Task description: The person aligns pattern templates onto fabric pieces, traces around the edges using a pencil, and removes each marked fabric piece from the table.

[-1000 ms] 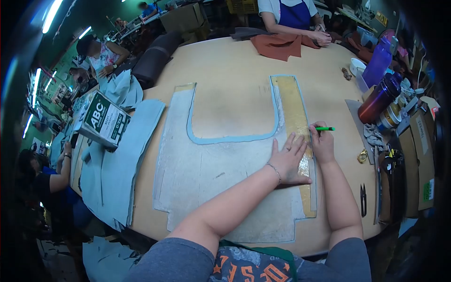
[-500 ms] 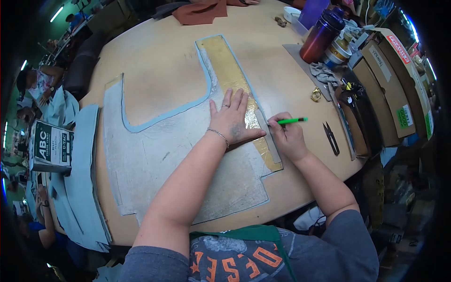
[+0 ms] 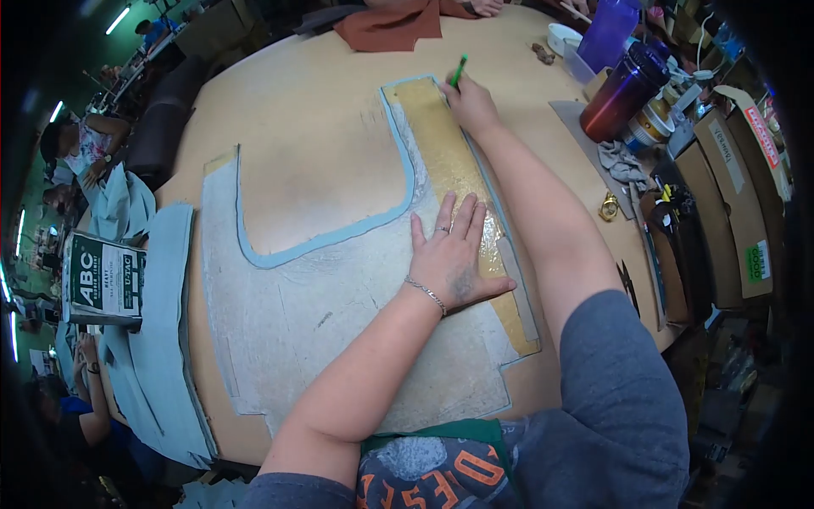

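A large grey pattern board (image 3: 339, 322) with a U-shaped cutout lies over light blue material (image 3: 326, 239), whose edge shows around the cutout. Yellow tape (image 3: 437, 140) covers the board's right arm. My left hand (image 3: 454, 259) presses flat on the board and tape, fingers spread. At the top right corner of that arm, my right hand (image 3: 471, 103) grips a green pen (image 3: 460, 69), its tip hidden by the fingers.
An ABC can (image 3: 106, 280) rests on blue-grey sheets (image 3: 161, 339) at the left. Along the right are a red-purple bottle (image 3: 623, 92), a cloth (image 3: 621, 163), scissors (image 3: 628, 284) and cardboard boxes (image 3: 712, 204). A co-worker's hand (image 3: 485, 7) is by brown material (image 3: 394, 27).
My right hand has moved with the green pen from beside my left hand up to the top corner of the board. My left hand stays on the board. The view has shifted.
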Available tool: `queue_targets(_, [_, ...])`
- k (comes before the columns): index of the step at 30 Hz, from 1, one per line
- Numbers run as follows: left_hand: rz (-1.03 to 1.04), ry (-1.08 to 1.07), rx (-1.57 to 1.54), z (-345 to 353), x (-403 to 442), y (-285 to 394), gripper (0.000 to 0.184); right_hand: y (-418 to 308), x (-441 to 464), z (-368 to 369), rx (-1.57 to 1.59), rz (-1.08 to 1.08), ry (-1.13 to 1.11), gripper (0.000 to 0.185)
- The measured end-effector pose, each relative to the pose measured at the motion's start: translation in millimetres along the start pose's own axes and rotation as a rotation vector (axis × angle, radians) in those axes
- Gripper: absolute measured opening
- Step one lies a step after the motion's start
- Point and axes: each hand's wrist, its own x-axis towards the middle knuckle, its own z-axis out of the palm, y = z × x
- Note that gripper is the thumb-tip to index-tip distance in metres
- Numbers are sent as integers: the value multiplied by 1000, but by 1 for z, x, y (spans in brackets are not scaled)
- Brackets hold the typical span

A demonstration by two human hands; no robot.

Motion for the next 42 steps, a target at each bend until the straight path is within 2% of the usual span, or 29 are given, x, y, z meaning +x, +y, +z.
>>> queue_targets(5, [8,11,-13,2,2,-1,103,-8,-24,-16,-17,18,-30,22])
queue_targets(10, [8,32,6,3,2,-1,103,-68,-167,-113,-53,185,-205,13])
queue_targets(12, [4,41,13,4,1,0,103,-79,-235,-147,-46,96,-176,10])
queue_targets(14, [11,48,28,7,0,-1,104,-106,-294,-181,-61,220,-215,11])
queue_targets(19, [2,14,50,6,2,1,105,-147,-343,-227,117,262,-257,9])
queue_targets(20, [-6,10,61,5,1,1,104,-148,-344,-228,159,291,-168,10])
queue_targets(23, [79,146,-4,7,-7,-2,89,-139,-327,-217,332,326,27,12])
queue_targets(26, [72,222,-119,0,-31,-17,70,-118,-303,-193,484,453,39,15])
queue_targets(27, [69,313,-149,-6,-49,-25,56,-113,-291,-186,473,450,1,16])
queue_targets(29, [110,483,-90,-15,-87,-62,50,-103,-263,-173,447,459,-67,18])
queue_targets(31, [-10,565,-155,-32,-138,-93,42,-100,-233,-163,270,488,-174,18])
queue_targets(34, [-246,662,-124,-41,-218,-137,42,-87,-201,-138,-110,388,-185,19])
queue_targets(37, [-495,671,-106,-40,-278,-154,44,-78,-190,-123,-304,267,-205,23])
queue_targets(40, [-718,637,-123,-36,-297,-151,46,-90,-192,-123,-324,406,-327,27])
queue_targets(42, [-766,616,74,-28,-298,-156,49,-92,-198,-123,-263,430,-291,31])
